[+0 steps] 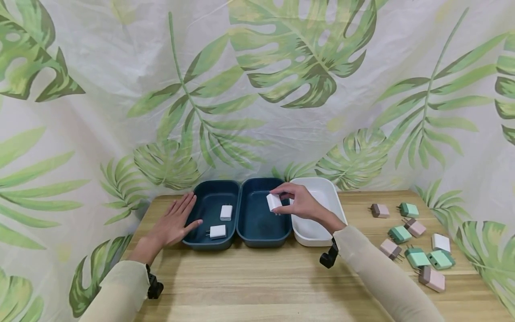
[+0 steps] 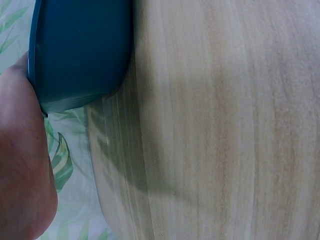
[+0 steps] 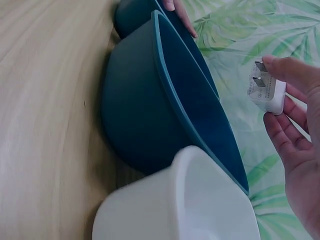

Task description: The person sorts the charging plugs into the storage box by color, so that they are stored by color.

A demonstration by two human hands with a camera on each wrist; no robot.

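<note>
A white charger plug (image 1: 274,202) is pinched between the thumb and fingers of my right hand (image 1: 302,203), above the middle blue bin (image 1: 263,237). Its two metal prongs show in the right wrist view, where the plug (image 3: 267,90) is held clear of the bins. My left hand (image 1: 173,223) rests with straight fingers on the left rim of the left blue bin (image 1: 209,246). Inside that bin lie two white charger plugs, one upper (image 1: 226,212) and one lower (image 1: 217,231). At the right of the row stands a white bin (image 1: 322,197), partly covered by my right hand and forearm.
Several green, pink-and-brown and white charger plugs lie loose on the right of the wooden table (image 1: 241,281), among them a white one (image 1: 441,243) and a green one (image 1: 417,258). A leaf-patterned cloth (image 1: 225,112) hangs right behind the bins.
</note>
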